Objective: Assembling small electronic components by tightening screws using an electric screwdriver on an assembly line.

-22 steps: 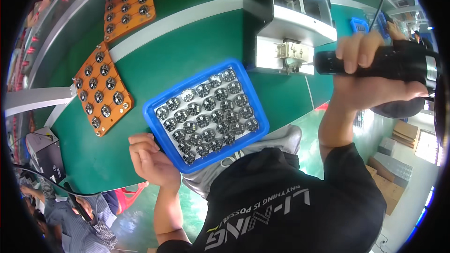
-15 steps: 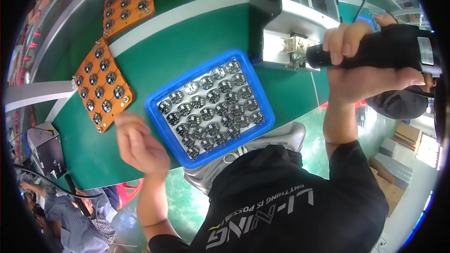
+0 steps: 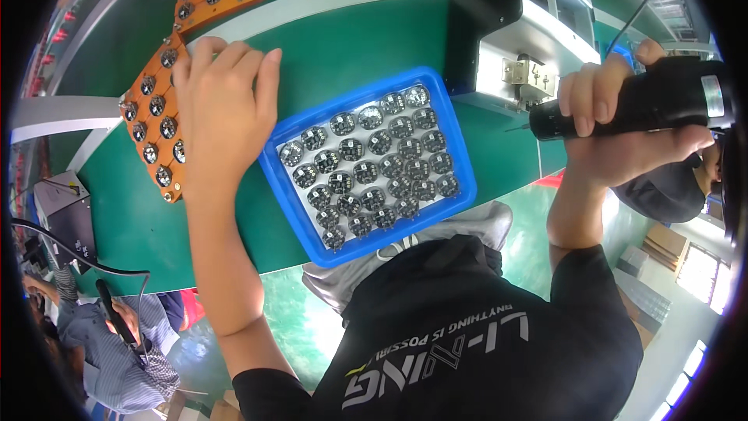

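The right hand (image 3: 606, 154) is gripping a black power screwdriver (image 3: 666, 97), fingers clamped round its body, while the left hand (image 3: 227, 105) is covering the right edge of an orange plate (image 3: 153, 129); whether its fingers are pinching anything cannot be told. Beside the worktop's (image 3: 374, 43) near edge, a blue tray (image 3: 458, 129) is holding round circuit boards (image 3: 379, 142).

White lettering (image 3: 427, 365) on black shirt (image 3: 506, 378)
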Action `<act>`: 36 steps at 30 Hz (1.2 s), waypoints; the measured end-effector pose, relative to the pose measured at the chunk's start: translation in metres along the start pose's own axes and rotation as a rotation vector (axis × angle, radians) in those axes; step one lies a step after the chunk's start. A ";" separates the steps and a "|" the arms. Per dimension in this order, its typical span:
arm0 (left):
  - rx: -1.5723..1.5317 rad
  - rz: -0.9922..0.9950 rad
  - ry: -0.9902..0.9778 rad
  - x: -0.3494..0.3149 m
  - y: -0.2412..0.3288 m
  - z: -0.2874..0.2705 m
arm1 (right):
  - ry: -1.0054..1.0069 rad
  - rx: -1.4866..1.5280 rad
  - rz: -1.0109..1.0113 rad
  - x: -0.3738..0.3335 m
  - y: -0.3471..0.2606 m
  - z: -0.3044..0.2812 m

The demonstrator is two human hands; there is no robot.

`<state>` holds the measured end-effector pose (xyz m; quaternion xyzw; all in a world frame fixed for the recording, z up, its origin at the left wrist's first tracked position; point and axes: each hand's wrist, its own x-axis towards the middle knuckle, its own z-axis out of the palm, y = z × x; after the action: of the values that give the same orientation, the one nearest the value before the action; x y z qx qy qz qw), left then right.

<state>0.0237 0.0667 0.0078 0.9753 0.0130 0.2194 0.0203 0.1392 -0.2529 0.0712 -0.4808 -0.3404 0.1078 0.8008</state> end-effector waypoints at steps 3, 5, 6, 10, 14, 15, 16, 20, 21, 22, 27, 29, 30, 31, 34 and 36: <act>0.060 -0.019 -0.042 -0.002 -0.009 -0.006 | 0.007 -0.018 -0.006 -0.001 0.005 0.009; 0.059 -0.042 -0.061 -0.010 -0.017 -0.008 | 0.030 0.016 0.009 0.000 0.014 0.013; 0.054 -0.053 -0.073 -0.013 -0.022 -0.009 | 0.023 0.024 0.017 0.001 0.017 0.015; 0.013 -0.150 -0.157 -0.009 -0.027 -0.011 | 0.028 -0.011 0.003 0.004 0.010 0.017; 0.044 -0.160 -0.262 -0.011 -0.029 -0.016 | -0.056 0.030 0.024 0.009 0.011 0.009; 0.050 -0.148 -0.268 -0.010 -0.030 -0.016 | -0.089 0.029 0.020 0.010 0.008 0.010; 0.049 -0.148 -0.274 -0.012 -0.028 -0.017 | -0.086 0.031 0.025 0.011 0.010 0.008; 0.182 -0.238 -0.400 -0.016 -0.023 -0.033 | -0.143 0.041 0.048 0.017 0.013 0.014; 0.195 -0.260 -0.469 -0.015 -0.022 -0.035 | -0.155 0.043 0.054 0.020 0.013 0.018; 0.195 -0.259 -0.473 -0.012 -0.021 -0.037 | -0.152 0.045 0.057 0.022 0.015 0.032; -0.883 0.015 -0.174 -0.014 -0.016 -0.020 | 0.056 0.039 0.004 0.029 0.054 0.079; -0.975 0.014 -0.157 -0.017 -0.017 -0.012 | 0.051 0.015 0.026 0.039 0.066 0.090; -0.971 0.023 -0.197 -0.018 -0.019 -0.011 | 0.044 0.008 0.040 0.038 0.080 0.104; -0.960 0.023 -0.236 -0.023 -0.023 -0.013 | 0.030 0.009 0.058 0.045 0.092 0.105; -0.952 0.111 -0.285 -0.031 -0.023 -0.010 | -0.010 0.008 0.100 0.034 0.095 0.127; -0.932 0.115 -0.279 -0.035 -0.017 -0.005 | -0.035 0.002 0.114 0.032 0.101 0.127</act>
<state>-0.0098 0.0827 -0.0034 0.8817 -0.1435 0.0697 0.4440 0.0966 -0.0967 0.0386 -0.4967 -0.3262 0.1618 0.7878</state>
